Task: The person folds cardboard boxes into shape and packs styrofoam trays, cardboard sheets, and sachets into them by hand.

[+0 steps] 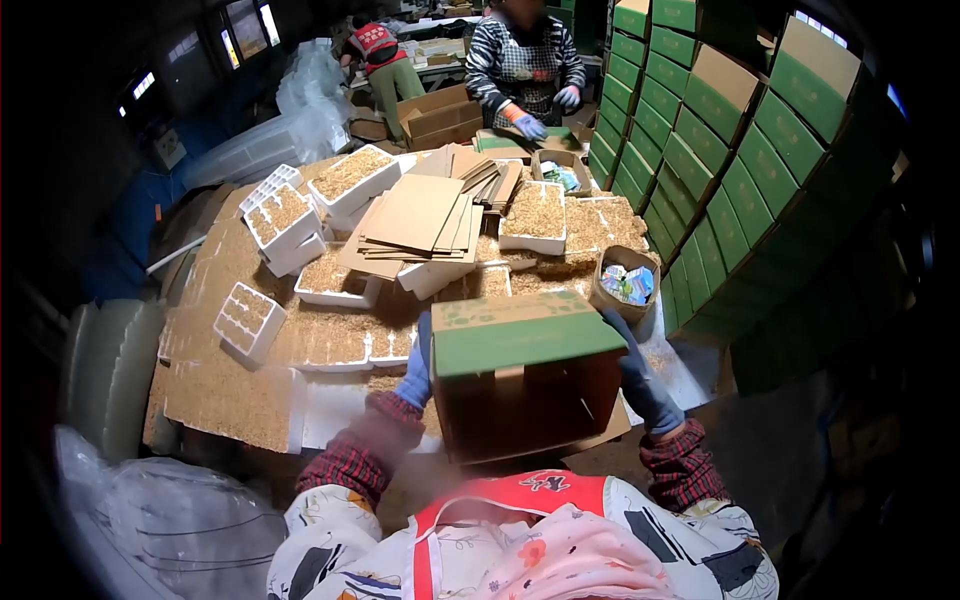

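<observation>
A green and brown cardboard box [525, 343] is held up in front of my chest, its open side facing me and its inside dark. My left hand [417, 365], in a blue glove, presses flat against the box's left side. On the opposite side, my gloved right hand [643, 378] grips the box, so it is clamped between both hands. Beyond the box lie white foam trays [348, 178] filled with tan, grain-like shavings. Flat cardboard sheets [415, 215] are stacked over some of the trays. Near my right hand stands a small carton [604, 292] with blue-white packets.
Tall stacks of green boxes [765, 150] line the right side. Across the table, a person in blue gloves [525, 75] handles flat green cardboard. Another person in a red vest [378, 55] bends at the back. Clear plastic [170, 530] bunches at lower left.
</observation>
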`<move>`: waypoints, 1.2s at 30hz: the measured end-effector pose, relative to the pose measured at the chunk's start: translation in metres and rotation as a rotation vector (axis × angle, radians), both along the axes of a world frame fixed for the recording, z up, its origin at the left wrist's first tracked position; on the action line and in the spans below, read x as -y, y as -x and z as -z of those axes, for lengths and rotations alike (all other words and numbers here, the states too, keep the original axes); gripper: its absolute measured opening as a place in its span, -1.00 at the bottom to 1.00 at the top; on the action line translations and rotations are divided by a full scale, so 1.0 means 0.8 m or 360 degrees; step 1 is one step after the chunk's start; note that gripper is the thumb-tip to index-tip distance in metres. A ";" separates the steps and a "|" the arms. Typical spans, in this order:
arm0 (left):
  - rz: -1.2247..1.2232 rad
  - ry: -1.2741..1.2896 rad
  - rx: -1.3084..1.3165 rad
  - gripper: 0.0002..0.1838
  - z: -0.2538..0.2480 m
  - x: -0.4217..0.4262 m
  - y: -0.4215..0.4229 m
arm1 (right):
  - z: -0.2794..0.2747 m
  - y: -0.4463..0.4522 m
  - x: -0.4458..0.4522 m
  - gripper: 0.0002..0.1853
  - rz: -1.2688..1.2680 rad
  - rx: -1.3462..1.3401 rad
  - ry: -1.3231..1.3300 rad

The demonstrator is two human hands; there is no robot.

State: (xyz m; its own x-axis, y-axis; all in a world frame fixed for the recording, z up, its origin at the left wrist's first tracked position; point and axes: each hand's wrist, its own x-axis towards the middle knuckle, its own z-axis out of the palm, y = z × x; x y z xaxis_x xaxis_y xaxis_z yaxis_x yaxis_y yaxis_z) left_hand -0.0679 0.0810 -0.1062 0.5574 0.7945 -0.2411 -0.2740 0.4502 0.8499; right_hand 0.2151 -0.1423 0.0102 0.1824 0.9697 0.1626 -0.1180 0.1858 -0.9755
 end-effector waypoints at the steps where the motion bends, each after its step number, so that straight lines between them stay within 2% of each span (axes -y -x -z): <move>1: 0.0037 0.0227 0.0044 -0.42 0.031 0.017 0.002 | 0.006 0.009 -0.012 -0.17 0.0120 0.0229 0.0141; 2: 0.0046 0.0369 0.0073 -0.40 0.056 0.037 0.007 | 0.018 0.014 -0.025 -0.20 0.0247 0.0456 0.0287; 4: 0.0027 0.0537 0.0075 -0.37 0.087 0.075 0.023 | 0.113 0.012 -0.049 -0.29 0.0307 0.0792 0.0583; 7: -0.0013 0.0528 -0.0053 -0.33 0.085 0.098 0.054 | 0.161 0.026 -0.054 -0.33 0.0276 0.0604 0.0886; 8: -0.0032 0.0380 -0.0122 -0.31 0.078 0.102 0.063 | 0.179 0.022 -0.061 -0.34 0.0182 0.0329 0.0831; 9: -0.0053 -0.0282 -0.0309 -0.33 0.054 0.119 0.070 | 0.191 0.026 -0.066 -0.34 0.0096 0.0032 0.0769; 10: -0.0206 -0.0912 -0.0559 -0.35 0.030 0.136 0.078 | 0.191 0.026 -0.075 -0.34 0.0105 0.0021 0.0780; 11: -0.0370 -0.2257 -0.0919 -0.33 0.011 0.147 0.074 | 0.182 0.017 -0.090 -0.31 -0.0077 0.0412 0.0871; 12: -0.0317 -0.1791 -0.0989 -0.31 0.025 0.152 0.071 | 0.169 0.004 -0.108 -0.28 -0.0256 0.0814 0.0952; 13: -0.0309 -0.1325 -0.1048 -0.29 0.038 0.157 0.067 | 0.138 -0.003 -0.126 -0.13 -0.0248 0.0518 0.1187; 14: -0.0347 -0.1103 -0.1124 -0.29 0.057 0.151 0.069 | 0.111 -0.006 -0.144 0.03 -0.0237 0.0205 0.1411; 15: -0.0345 -0.1034 -0.1069 -0.30 0.061 0.142 0.070 | 0.129 -0.017 -0.175 0.08 -0.0186 0.0495 0.1158; 16: -0.0327 -0.1049 -0.1057 -0.30 0.062 0.136 0.066 | 0.175 -0.030 -0.208 0.14 -0.0137 0.0775 0.0903; 17: -0.0330 -0.1101 -0.1125 -0.31 0.063 0.137 0.064 | 0.231 -0.035 -0.240 0.12 -0.0076 0.0905 0.1033; 19: -0.0364 -0.1102 -0.1194 -0.31 0.057 0.145 0.064 | 0.256 -0.032 -0.270 0.06 -0.0347 0.1164 0.1292; 20: -0.0381 -0.1095 -0.1218 -0.31 0.057 0.149 0.067 | 0.268 -0.016 -0.270 0.01 -0.0387 0.1049 0.1262; 22: -0.0398 -0.1086 -0.1215 -0.31 0.057 0.148 0.073 | 0.304 0.007 -0.283 -0.01 -0.0150 0.1234 0.1102; 24: -0.0436 -0.1083 -0.1214 -0.32 0.052 0.153 0.076 | 0.293 0.011 -0.282 -0.10 -0.0007 0.0712 0.1411; 26: -0.0431 -0.0975 -0.1233 -0.32 0.046 0.154 0.076 | 0.290 0.019 -0.274 -0.19 0.0038 0.0514 0.1134; 27: -0.0439 -0.0942 -0.1226 -0.32 0.048 0.154 0.076 | 0.282 0.022 -0.275 -0.22 0.0025 0.0151 0.1079; 29: -0.0448 -0.0916 -0.1213 -0.32 0.043 0.157 0.072 | 0.272 0.023 -0.281 -0.23 0.0001 -0.0203 0.1007; 32: -0.0422 -0.0912 -0.1300 -0.32 0.051 0.152 0.068 | 0.270 0.023 -0.275 0.06 -0.0306 0.0513 0.1110; 35: -0.0467 -0.0909 -0.1101 -0.28 0.052 0.149 0.060 | 0.237 -0.007 -0.267 -0.20 -0.0382 -0.0306 0.1140; 36: -0.0485 -0.0907 -0.1108 -0.28 0.052 0.147 0.059 | 0.218 -0.021 -0.263 -0.34 -0.0390 -0.0516 0.1295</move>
State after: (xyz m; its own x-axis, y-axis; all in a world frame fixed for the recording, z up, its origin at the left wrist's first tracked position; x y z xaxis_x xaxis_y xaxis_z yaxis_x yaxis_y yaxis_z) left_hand -0.1151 -0.0363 -0.1480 0.1837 0.9826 0.0279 0.3394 -0.0900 0.9363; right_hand 0.2320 0.0683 -0.1642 -0.1265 0.7802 -0.6126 -0.3549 -0.6123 -0.7065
